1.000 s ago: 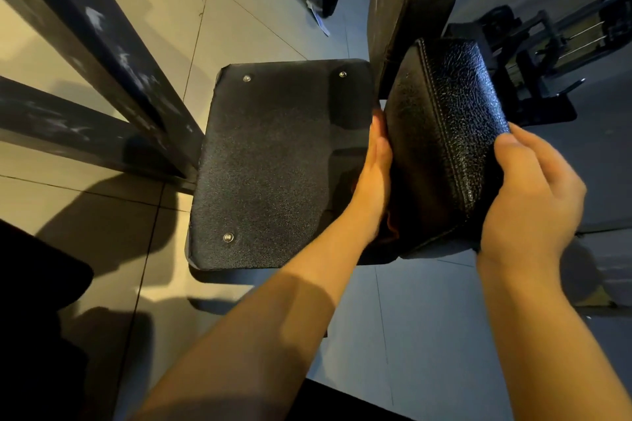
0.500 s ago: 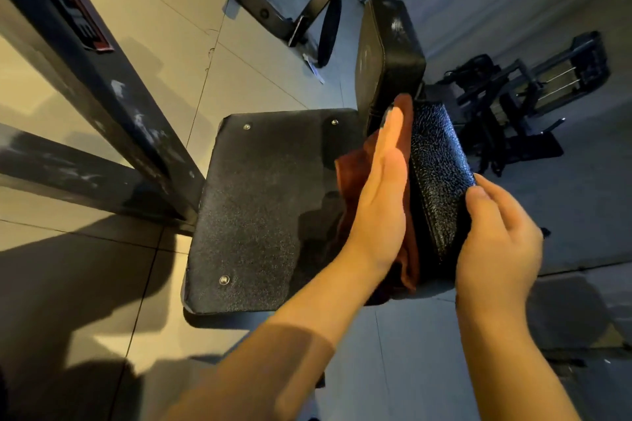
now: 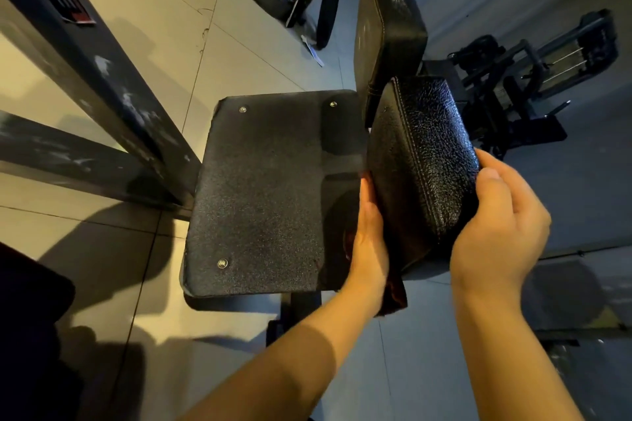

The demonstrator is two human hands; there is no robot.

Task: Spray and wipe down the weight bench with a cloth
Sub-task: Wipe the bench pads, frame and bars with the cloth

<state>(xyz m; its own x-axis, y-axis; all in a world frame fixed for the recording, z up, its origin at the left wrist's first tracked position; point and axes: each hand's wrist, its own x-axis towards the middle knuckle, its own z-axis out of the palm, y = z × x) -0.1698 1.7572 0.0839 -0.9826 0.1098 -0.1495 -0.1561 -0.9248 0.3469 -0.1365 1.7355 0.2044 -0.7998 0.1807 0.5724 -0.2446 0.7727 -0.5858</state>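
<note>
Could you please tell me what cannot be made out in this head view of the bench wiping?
- Cloth: mostly hidden behind the left hand and the seat pad.
- Left fingertips: tucked between that pad and the flat plate.
- Spray bottle: none in view.
- Right hand: its fingers wrap behind the pad.

Two bare hands show: the left hand [image 3: 371, 236] and the right hand [image 3: 496, 232]. There are two black padded leather cushions, a grained seat pad [image 3: 424, 161] and a smoother back pad [image 3: 390, 34]. One flat black textured plate [image 3: 273, 195] carries three visible silver rivets [image 3: 222, 263]. One dark reddish cloth [image 3: 395, 294] shows only a corner. Two scuffed dark metal frame beams [image 3: 102, 79] cross at left.
</note>
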